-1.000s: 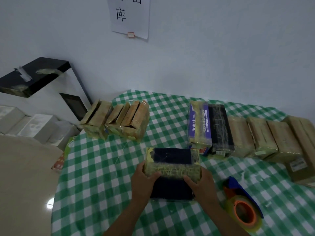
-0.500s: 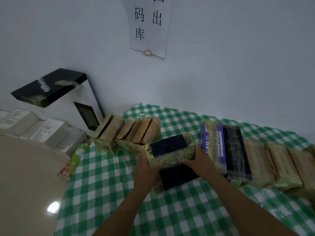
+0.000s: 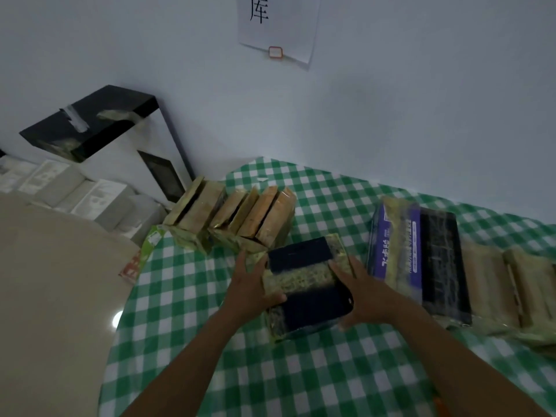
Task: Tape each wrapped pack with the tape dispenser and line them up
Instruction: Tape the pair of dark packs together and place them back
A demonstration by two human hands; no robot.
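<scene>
A: Head view, quick. The hands?

B: Both are on one dark pack [image 3: 304,284]. It's a flat rectangular block, navy-black under crinkly clear wrap, with a yellowish, wrinkled tape band across its middle. The left hand [image 3: 252,284] clasps the left edge with its thumb laid over the top. The right hand [image 3: 364,293] clasps the right edge, fingers along the side and thumb at the near corner.

A: Where is it?

B: Mid-table, over the green-and-white checked cloth of the table [image 3: 301,371], tilted a bit. Can't tell if its underside touches the cloth.

A: Neighbours?

B: Just behind it on the left is a row of upright tan packs [image 3: 240,215], slab-shaped with glossy wrap, leaning on each other. To the right, apart from it, is a flat row: a purple pack [image 3: 391,239] touching a black pack [image 3: 442,260], then blurred beige packs [image 3: 493,284].

A: Background?

B: A plain pale wall carries a white paper sign [image 3: 276,25] with a printed character. A black angular stand [image 3: 90,121] at left has tape scraps on it. White boxes [image 3: 75,191] sit on the beige floor [image 3: 45,296].
</scene>
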